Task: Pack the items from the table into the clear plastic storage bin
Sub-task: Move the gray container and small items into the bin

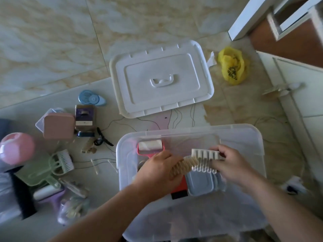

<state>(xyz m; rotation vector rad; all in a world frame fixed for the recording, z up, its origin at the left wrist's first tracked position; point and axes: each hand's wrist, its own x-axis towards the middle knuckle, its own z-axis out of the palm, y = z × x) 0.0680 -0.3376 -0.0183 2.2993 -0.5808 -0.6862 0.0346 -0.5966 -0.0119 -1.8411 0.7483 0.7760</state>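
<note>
Head view: the clear bin [258, 137] is sitting at 6 o'clock, already containing a red lint roller [151, 145] and a grey lidded box [201, 184], while many items, including a pink box [58, 125] and green dustpan [37, 172], are waiting on the bench at 9 o'clock. Both hands are hovering over the bin: the left hand [157, 170] is curling around a beige brush [181, 165], and the right hand [232, 163] is pinching a white clip rack [205, 154].
</note>
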